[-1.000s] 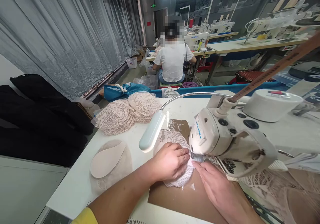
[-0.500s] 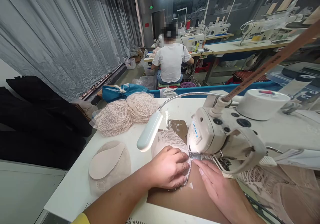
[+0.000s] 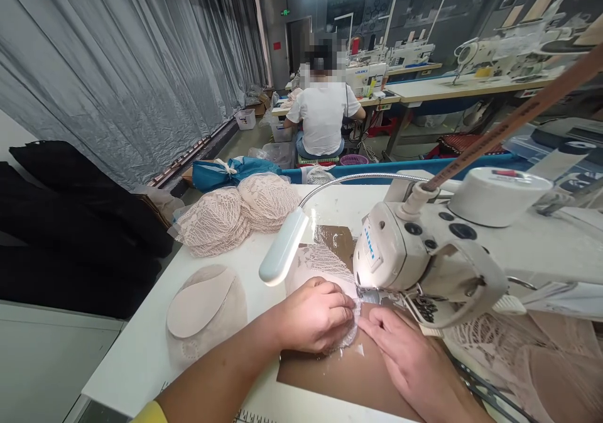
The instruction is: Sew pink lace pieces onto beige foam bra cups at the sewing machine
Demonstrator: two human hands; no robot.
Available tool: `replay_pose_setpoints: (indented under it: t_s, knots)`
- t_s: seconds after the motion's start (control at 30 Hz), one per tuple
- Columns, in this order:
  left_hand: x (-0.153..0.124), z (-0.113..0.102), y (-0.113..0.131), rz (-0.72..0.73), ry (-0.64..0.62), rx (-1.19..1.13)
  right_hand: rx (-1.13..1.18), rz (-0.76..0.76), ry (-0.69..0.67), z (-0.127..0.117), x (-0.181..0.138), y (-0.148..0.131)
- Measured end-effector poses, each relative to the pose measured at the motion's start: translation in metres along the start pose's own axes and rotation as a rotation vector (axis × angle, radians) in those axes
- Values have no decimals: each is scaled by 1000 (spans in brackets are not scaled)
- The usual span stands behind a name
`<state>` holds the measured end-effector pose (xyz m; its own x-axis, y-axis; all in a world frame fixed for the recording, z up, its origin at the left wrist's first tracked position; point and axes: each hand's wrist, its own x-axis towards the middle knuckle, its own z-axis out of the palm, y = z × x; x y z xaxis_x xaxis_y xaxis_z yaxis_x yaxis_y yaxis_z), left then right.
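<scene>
A pale lace bra cup (image 3: 323, 263) lies under the head of a white sewing machine (image 3: 384, 247), its edge at the presser foot. My left hand (image 3: 318, 316) rests over the near part of the cup, fingers curled and closed on the lace. My right hand (image 3: 407, 347) is just right of it, thumb and forefinger drawn together at the cup's edge, below the needle area. The needle itself is hidden. Beneath the work is a brown sheet (image 3: 339, 379) on the white table (image 3: 264, 253).
A lamp (image 3: 282, 247) on a bendable neck hangs above the cup. Stacked lace cups (image 3: 217, 222) sit at the back left, with a beige padded piece (image 3: 205, 313) nearer. More lace pieces (image 3: 532, 360) lie at right. Ahead, a person (image 3: 323, 118) sits at another machine.
My right hand has drawn its fingers back from the presser foot and bent them at the lace edge. My left fingers have curled tighter, and the near lace edge looks bunched.
</scene>
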<state>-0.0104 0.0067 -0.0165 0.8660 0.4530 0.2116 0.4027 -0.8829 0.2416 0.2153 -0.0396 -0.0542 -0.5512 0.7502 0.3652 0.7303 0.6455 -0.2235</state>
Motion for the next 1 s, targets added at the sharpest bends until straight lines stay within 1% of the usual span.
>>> replay_pose_setpoints:
  t_s: [0.07, 0.17, 0.33, 0.43, 0.57, 0.83, 1.0]
  knots:
    - [0, 0, 0, 0, 5, -4, 24, 9, 3, 3, -2, -1]
    - [0, -1, 0, 9, -8, 16, -7, 11, 10, 5, -2, -1]
    - [-1, -3, -2, 31, -44, 52, -105, -64, -24, -2, 1, -1]
    - [-1, -3, -2, 33, -40, 58, -150, -81, -19, -5, 1, -3]
    - [-1, -2, 0, 23, -15, 64, -197, -88, 15, -3, 1, -4]
    - [0, -1, 0, -17, -3, 82, -302, -20, 139, -2, 8, -5]
    - [-1, -2, -2, -41, 11, 38, -354, 40, 156, 8, 5, -1]
